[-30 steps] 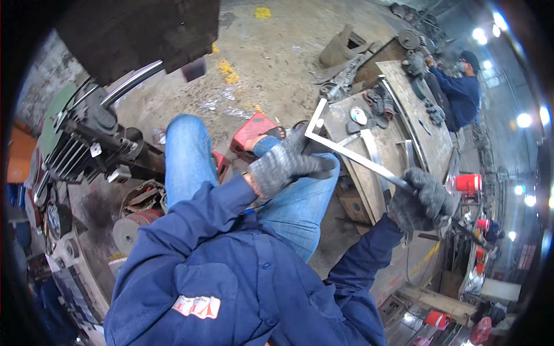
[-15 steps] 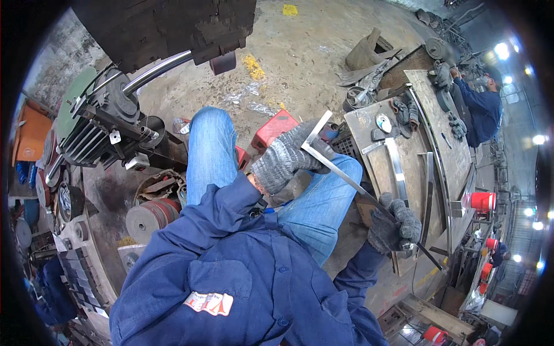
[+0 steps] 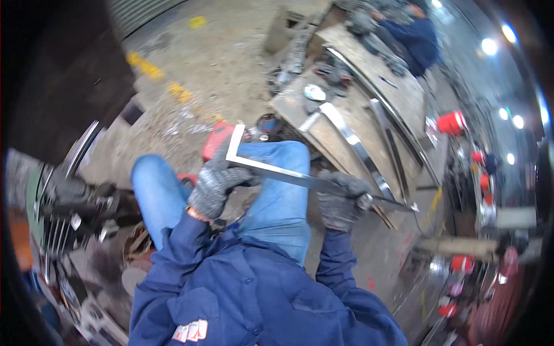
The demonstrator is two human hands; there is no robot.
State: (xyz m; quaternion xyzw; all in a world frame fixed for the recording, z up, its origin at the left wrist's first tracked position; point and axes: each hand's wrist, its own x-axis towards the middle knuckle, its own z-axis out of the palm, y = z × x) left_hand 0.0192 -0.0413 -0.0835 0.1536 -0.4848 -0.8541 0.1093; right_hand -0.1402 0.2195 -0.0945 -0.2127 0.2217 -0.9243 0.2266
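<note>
- From the middle of our view, our gloved left hand (image 3: pixel 212 189) is between 8 and 9 o'clock, at the corner of an L-shaped metal bar (image 3: pixel 278 172).
- Its fingers are bent and bunched together close behind and below that corner; we cannot tell whether they pinch the bar or only support it.
- Our gloved right hand (image 3: pixel 341 202), near 4 o'clock, has its fingers wrapped round the long limb, pressing it into the palm.
- The bar lies across in front of us, over our right thigh: its corner is between 9 and 10 o'clock, its short limb points up toward 11, and its far tip reaches out between 3 and 4, past our right hand.
- At 2 o'clock we have a workbench (image 3: pixel 292 105) with a second bent metal piece (image 3: pixel 351 138) on it, and a round disc (image 3: pixel 314 92) at 1 o'clock.
- A co-worker (image 3: pixel 412 43) in dark blue is between 1 and 2 o'clock.
- Between 2 and 3 o'clock we see a red bucket (image 3: pixel 451 123).
</note>
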